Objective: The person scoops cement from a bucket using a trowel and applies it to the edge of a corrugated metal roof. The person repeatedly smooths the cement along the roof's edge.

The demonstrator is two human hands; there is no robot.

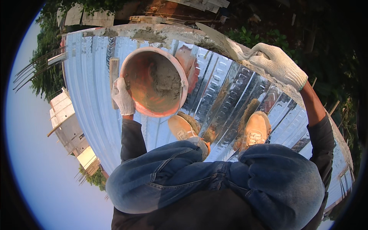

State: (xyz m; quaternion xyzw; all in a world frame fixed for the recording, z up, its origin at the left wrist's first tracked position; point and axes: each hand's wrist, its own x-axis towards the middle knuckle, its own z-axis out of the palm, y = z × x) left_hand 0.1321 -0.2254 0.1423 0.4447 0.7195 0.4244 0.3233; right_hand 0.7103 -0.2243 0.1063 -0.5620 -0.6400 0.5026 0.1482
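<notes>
My left hand (123, 98), in a pale knitted glove, is closed on the left rim of an orange-red bucket (183, 78). The bucket tilts so that its mouth faces me, and grey wet mortar (167, 78) clings inside. My right hand (279, 66), gloved alike, wraps round the handle of a trowel (219, 39). Its long mortar-smeared blade points left, over the concrete edge beyond the metal sheets. Fresh mortar (149, 35) lies along that edge, past the bucket. Just behind my left hand a narrow wooden piece (114, 67) rests on the sheeting.
Shiny corrugated metal sheeting (90, 88) spreads beneath my tan shoes (256, 128). The concrete edge (291, 92) curves round the far and right sides, with a drop to plants (264, 37) beyond. Bare rebar (32, 71) and an unfinished building (67, 122) stand at left.
</notes>
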